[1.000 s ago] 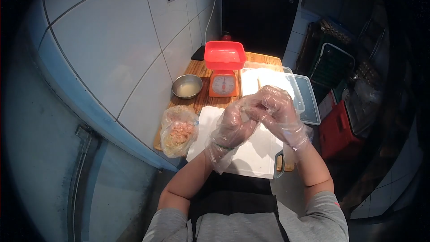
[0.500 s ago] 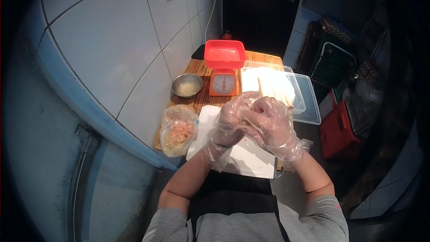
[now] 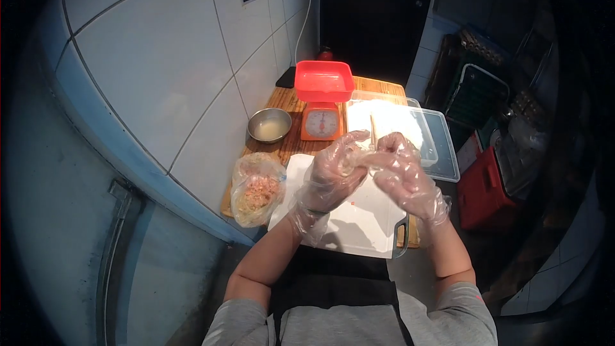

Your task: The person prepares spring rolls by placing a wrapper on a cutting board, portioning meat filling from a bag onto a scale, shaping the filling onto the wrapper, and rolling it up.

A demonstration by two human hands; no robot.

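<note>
My left hand (image 3: 333,173), in a clear plastic glove, is curled around a pale, soft wrapper (image 3: 366,159) above the white cutting board (image 3: 339,237). The wrapper stretches across to my right hand (image 3: 409,176), gloved the same way, whose fingers are bent on its other end. What lies inside the wrapper is mostly hidden by the fingers. To the left, a plastic bag (image 3: 257,189) holds pinkish chopped filling. Behind it is a metal bowl (image 3: 269,126) of cloudy liquid. A stack of white sheets (image 3: 397,122) lies in a clear plastic container (image 3: 439,147) beyond my right hand.
An orange kitchen scale (image 3: 322,122) with a red tray (image 3: 325,81) stands at the back of the wooden table (image 3: 288,99). A tiled wall (image 3: 160,70) borders the left side. On the right is a red cooler box (image 3: 480,189) below the table.
My hands have moved apart from being pressed together, the right one shifting right. The pale wrapper now shows stretched between them.
</note>
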